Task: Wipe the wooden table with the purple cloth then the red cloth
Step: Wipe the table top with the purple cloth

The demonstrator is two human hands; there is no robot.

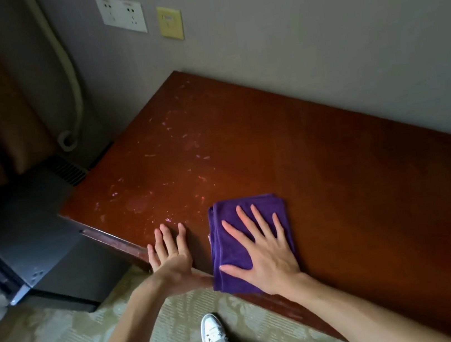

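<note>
Right hand [265, 252] lies flat, fingers [247, 220] wide, on the folded purple cloth [231, 255] at the surface's [335, 169] near edge. Left hand [169, 255], fingers spread, rests just beside the cloth. Uneven pressure could unfold it, or drag it off that edge.

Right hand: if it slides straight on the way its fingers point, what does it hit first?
Nothing obvious. The right hand lies flat on the purple cloth; ahead is bare wooden table, then probably the wall, though depth is unclear.

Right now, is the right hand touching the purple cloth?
Touching. The head view shows the right hand pressed flat, fingers spread, on top of the folded purple cloth lying on the wooden table, with no gap between palm and fabric.
</note>
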